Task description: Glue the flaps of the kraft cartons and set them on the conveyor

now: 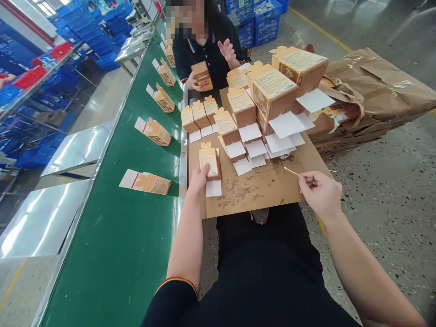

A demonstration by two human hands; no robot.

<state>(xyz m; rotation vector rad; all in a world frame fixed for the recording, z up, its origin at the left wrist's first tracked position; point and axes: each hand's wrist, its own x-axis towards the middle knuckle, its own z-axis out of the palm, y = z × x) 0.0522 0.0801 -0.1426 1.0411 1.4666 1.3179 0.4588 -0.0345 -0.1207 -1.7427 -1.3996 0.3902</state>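
My left hand [199, 178] is closed around the left side of a small orange-brown carton [211, 162], its thumb on the printed face. That carton stands on the brown board [231, 200] with a white flap folded out at its near end. Over the board's right edge, my right hand [320, 190] pinches a thin cotton swab [291, 170], whose white tip points left. Beyond both hands, several similar cartons [241, 106] stand grouped and stacked on the board, most with white flaps sticking out toward me.
On the left runs a green conveyor belt [112, 236] carrying a row of cartons [153, 183] with open flaps. Across the board a person [218, 50] holds a carton. Brown paper-wrapped bundles [384, 95] lie at right; blue crates [265, 27] stand behind.
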